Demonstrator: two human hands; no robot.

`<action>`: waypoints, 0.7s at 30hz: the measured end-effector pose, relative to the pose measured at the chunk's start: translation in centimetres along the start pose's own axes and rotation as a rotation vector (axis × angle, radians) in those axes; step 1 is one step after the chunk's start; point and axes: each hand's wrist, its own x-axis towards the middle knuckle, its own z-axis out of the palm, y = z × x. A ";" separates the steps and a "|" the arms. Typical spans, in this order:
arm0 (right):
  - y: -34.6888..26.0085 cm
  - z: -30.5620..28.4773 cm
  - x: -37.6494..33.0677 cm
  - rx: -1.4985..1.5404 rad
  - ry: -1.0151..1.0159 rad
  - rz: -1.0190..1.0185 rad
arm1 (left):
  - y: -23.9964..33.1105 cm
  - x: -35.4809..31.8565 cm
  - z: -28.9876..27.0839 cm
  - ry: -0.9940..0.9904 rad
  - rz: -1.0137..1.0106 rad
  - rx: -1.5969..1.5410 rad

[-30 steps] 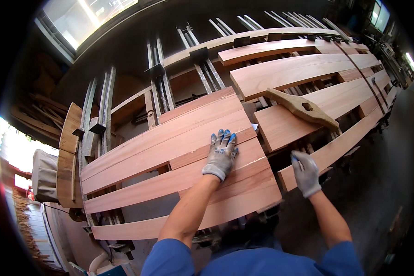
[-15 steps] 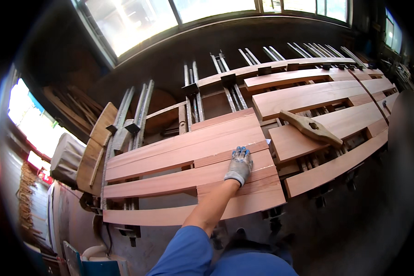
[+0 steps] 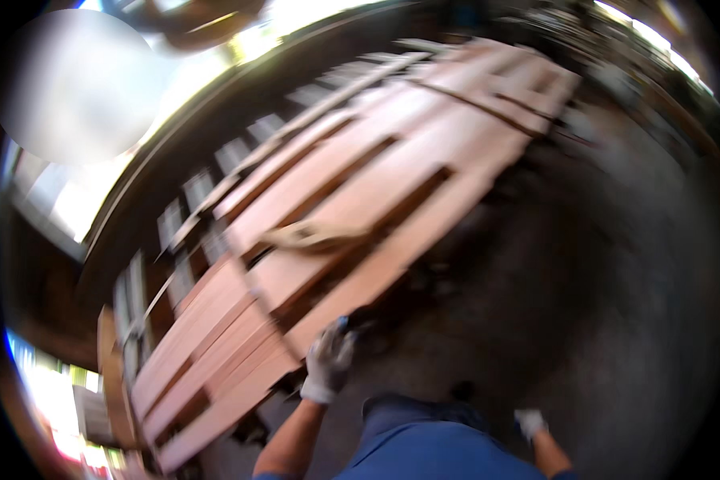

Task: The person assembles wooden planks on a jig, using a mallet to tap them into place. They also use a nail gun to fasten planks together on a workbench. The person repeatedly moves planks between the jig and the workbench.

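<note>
The left hand [image 3: 328, 364], in a grey work glove, sits at the near edge of the reddish wooden boards [image 3: 352, 216]. Its fingers curl toward the corner of the closest board [image 3: 360, 276], though the blur hides whether they grip it or only rest against it. The forearm reaches up from below, which suits steadying or pushing on a plank end from the standing side.

The right hand [image 3: 530, 422], also gloved, hangs low and well apart from the wood, beside the blue trousers [image 3: 440, 448]. Whether it is open or closed cannot be told; it holds nothing visible.

Beyond the left hand the boards lie side by side, edges close, across grey metal rails [image 3: 216, 180] of a clamping rack, apparently so they stay flat and aligned. A shaped wooden piece [image 3: 312, 234] lies across them further out. To the right of the hands, a dark floor [image 3: 584, 264] spreads away.
</note>
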 end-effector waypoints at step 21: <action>19.3 -10.6 8.5 1.615 0.557 0.674 | 35.0 22.2 44.6 -0.843 0.497 -0.494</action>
